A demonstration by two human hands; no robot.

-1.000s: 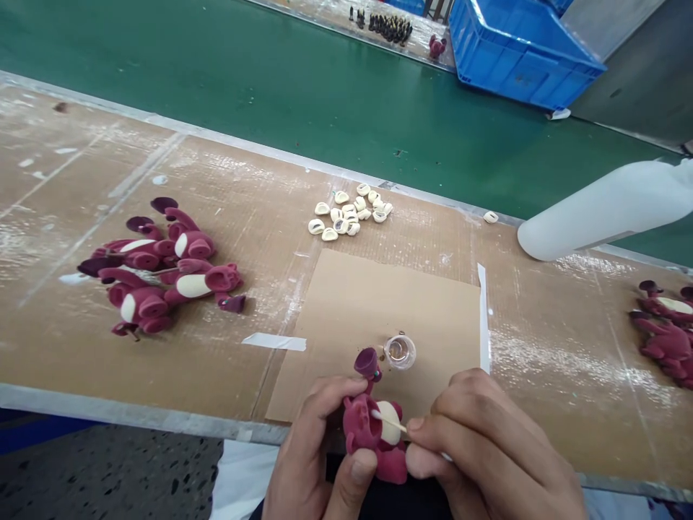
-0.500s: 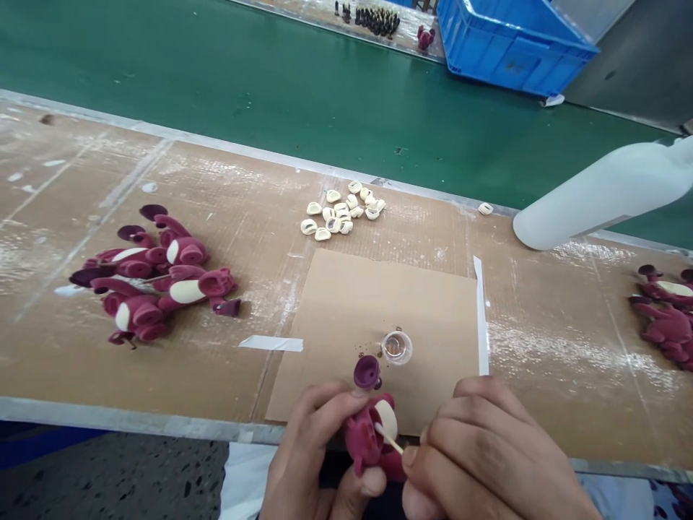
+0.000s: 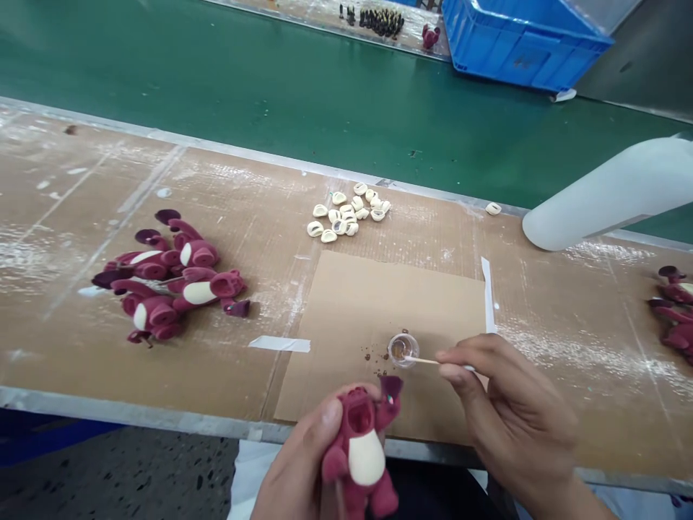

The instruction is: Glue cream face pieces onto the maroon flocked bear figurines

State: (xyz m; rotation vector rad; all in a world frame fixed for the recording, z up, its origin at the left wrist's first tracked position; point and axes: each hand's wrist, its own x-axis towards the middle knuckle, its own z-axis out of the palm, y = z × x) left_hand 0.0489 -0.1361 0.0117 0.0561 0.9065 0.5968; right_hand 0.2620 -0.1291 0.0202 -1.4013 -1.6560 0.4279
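Observation:
My left hand (image 3: pixel 306 455) is closed round a dark pink bear figure (image 3: pixel 367 456) with a cream belly, held upright near the table's front edge. Its face is an open hollow, and a purple cup-shaped piece sits at the end of its raised arm. Between thumb and fingers of my right hand (image 3: pixel 509 412) is a cotton swab (image 3: pixel 425 360). The swab's far tip is at a small clear cup (image 3: pixel 403 349) holding a little brownish liquid. Brown drops dot the cardboard sheet (image 3: pixel 351 318) around the cup.
Several similar pink figures (image 3: pixel 198 292) lie in a heap at left, more (image 3: pixel 679 336) at the right edge. Cream face-shaped pieces (image 3: pixel 346 214) are grouped behind the cardboard. A white bottle (image 3: pixel 606 195) leans in from the right. Beyond the green strip (image 3: pixel 260 108) stands a blue crate (image 3: pixel 525 50).
The swab has left the figure's hollow head and moved to the cup with my right hand. My left hand has turned the figure so its belly and hollow face show.

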